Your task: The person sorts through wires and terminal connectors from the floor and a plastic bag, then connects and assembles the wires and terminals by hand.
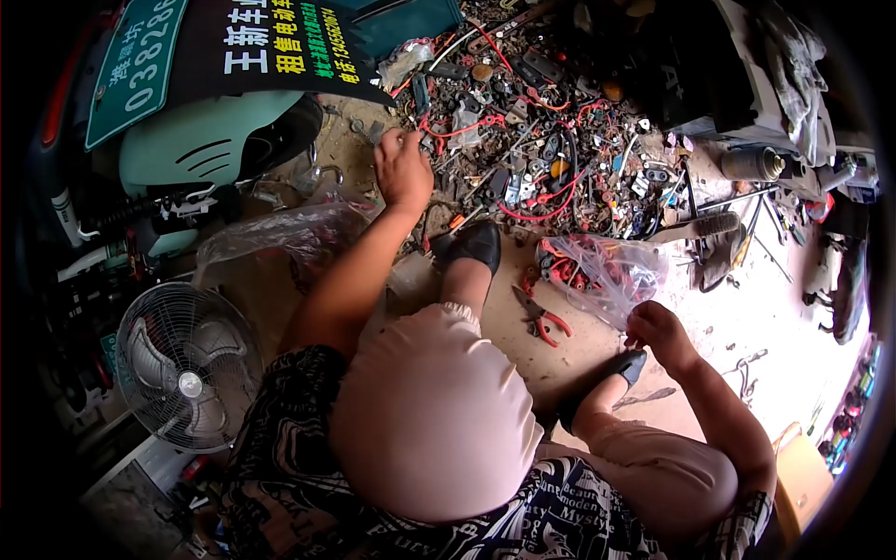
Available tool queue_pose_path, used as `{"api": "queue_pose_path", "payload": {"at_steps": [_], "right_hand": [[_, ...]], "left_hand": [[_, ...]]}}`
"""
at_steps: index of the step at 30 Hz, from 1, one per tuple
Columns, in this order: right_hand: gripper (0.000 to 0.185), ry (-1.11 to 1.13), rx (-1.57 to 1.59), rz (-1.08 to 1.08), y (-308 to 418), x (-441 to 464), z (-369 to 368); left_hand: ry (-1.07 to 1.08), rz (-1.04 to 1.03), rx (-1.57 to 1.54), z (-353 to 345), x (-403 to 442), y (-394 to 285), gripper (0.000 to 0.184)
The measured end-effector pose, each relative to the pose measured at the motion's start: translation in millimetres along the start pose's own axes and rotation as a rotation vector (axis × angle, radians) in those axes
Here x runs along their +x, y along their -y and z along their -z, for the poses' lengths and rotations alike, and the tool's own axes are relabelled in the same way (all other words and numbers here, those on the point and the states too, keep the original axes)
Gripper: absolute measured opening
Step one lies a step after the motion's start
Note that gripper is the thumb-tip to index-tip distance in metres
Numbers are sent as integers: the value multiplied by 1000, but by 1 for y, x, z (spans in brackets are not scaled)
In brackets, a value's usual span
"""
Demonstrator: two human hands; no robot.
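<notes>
My left hand is at the near left edge of a heap of small loose parts, its fingers curled downward. Whatever its fingertips hold, if anything, is hidden. My right hand pinches the edge of a clear plastic bag, which lies on the floor with red and dark parts inside. Between my shoes, red-handled pliers lie on the floor, left of my right hand. Red wires run through the heap. Another clear plastic bag lies beneath and left of my left forearm.
A standing fan is at the left, below a green vehicle with a licence plate. A brush, a spray can and several long tools lie at the right. A dark box stands behind them.
</notes>
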State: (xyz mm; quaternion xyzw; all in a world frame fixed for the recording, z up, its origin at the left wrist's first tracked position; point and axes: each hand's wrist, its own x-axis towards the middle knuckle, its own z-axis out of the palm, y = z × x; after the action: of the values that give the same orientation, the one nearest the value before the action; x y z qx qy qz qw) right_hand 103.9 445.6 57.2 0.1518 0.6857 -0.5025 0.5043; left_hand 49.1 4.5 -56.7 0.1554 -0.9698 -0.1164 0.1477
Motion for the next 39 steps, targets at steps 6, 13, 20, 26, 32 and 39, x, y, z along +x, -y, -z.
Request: {"api": "queue_pose_path", "payload": {"at_steps": [6, 13, 20, 26, 32, 39], "right_hand": [[16, 4, -22, -2, -1, 2, 0], [16, 2, -14, -14, 1, 1, 1], [17, 15, -24, 3, -3, 2, 2], [17, 13, -17, -8, -3, 1, 1], [17, 11, -23, -6, -6, 3, 3], [18, 12, -1, -34, -4, 3, 3]], "left_hand": [[256, -329, -229, -24, -7, -37, 20], [602, 61, -308, -31, 4, -46, 15], [668, 350, -755, -53, -6, -34, 25], [726, 471, -885, -27, 1, -50, 28], [732, 513, -854, -18, 3, -52, 32], [720, 595, -957, -24, 1, -41, 32]]}}
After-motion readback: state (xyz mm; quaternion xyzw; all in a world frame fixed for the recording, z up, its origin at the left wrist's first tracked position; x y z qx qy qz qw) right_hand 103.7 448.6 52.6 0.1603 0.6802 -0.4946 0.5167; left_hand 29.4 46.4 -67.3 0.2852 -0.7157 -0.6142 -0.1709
